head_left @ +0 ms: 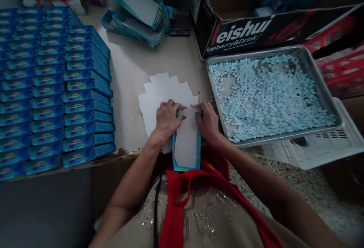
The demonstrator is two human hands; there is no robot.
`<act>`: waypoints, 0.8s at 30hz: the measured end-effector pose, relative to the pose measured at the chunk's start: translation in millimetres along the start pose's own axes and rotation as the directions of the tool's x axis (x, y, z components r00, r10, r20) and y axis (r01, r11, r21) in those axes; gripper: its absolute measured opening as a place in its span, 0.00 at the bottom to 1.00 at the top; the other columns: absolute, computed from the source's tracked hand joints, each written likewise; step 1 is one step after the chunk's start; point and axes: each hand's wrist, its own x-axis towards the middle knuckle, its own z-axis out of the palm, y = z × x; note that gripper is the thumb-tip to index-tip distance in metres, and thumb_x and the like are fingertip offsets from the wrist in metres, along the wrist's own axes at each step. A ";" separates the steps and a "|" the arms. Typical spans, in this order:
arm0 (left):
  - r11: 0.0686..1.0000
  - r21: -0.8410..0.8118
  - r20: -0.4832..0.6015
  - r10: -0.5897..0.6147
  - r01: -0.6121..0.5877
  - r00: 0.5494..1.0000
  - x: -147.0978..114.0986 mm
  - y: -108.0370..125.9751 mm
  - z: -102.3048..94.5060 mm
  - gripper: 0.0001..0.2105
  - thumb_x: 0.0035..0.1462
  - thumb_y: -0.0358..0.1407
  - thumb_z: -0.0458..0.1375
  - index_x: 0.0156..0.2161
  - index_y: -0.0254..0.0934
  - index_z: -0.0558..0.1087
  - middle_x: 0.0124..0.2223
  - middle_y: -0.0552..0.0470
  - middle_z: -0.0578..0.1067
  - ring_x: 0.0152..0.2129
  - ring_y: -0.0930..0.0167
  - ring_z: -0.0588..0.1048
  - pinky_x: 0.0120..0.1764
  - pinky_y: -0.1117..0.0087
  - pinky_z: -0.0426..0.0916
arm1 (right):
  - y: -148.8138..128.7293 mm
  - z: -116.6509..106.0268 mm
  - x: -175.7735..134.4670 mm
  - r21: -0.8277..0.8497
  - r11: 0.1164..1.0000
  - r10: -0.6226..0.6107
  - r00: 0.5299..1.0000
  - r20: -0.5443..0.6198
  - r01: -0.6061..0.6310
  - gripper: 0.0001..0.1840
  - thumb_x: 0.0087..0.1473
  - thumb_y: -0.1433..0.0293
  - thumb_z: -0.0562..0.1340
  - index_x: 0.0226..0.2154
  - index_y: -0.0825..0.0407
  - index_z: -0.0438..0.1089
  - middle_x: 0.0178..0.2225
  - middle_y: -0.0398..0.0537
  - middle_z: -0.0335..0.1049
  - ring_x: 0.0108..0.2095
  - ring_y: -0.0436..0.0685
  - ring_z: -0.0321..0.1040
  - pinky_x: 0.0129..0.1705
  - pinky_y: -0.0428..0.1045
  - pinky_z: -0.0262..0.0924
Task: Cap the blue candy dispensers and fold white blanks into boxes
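Note:
Between my hands is a small blue cardboard box [186,142], with its pale inner side facing up and its near end against the red apron. My left hand [167,118] is closed on the far left corner, its fingers at a small end flap. On the far right corner, my right hand [207,121] grips the edge by another flap. The box's far end lies over a fanned pile of white paper sheets [166,88] on the table [127,62].
Rows of blue packets [79,96] fill the table's left side. More blue boxes [139,13] lie at the back. To the right are a metal tray [308,66] of pale blue candies [267,100], a large black carton [241,33] and a white plastic crate [338,145].

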 end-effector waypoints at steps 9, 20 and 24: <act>0.981 -0.167 -0.092 0.085 -0.100 0.992 -19.5 0.9 2.4 0.14 0.68 0.36 0.59 0.56 0.35 0.72 0.53 0.41 0.76 0.51 0.61 0.75 0.56 0.59 0.72 | -9.8 -22.0 0.7 -0.031 0.997 -0.061 0.968 0.245 0.070 0.20 0.69 0.73 0.47 0.50 0.54 0.72 0.46 0.58 0.69 0.42 0.61 0.69 0.38 0.53 0.64; 0.801 -0.599 -0.349 -0.259 -0.001 0.900 -40.3 2.5 15.8 0.18 0.69 0.52 0.56 0.46 0.39 0.77 0.57 0.40 0.75 0.58 0.61 0.74 0.58 0.59 0.71 | -25.4 -16.5 2.7 0.146 0.987 -0.097 0.976 0.195 0.069 0.21 0.70 0.74 0.49 0.52 0.52 0.75 0.48 0.57 0.71 0.43 0.59 0.70 0.40 0.51 0.65; 0.715 -0.699 -0.383 -0.357 -0.015 0.852 -33.8 6.9 17.7 0.22 0.73 0.53 0.49 0.41 0.40 0.77 0.51 0.44 0.78 0.55 0.65 0.75 0.60 0.61 0.68 | -34.1 -11.9 9.4 0.151 0.988 -0.063 0.991 0.122 0.044 0.25 0.67 0.77 0.49 0.60 0.52 0.69 0.48 0.57 0.74 0.42 0.59 0.72 0.41 0.52 0.66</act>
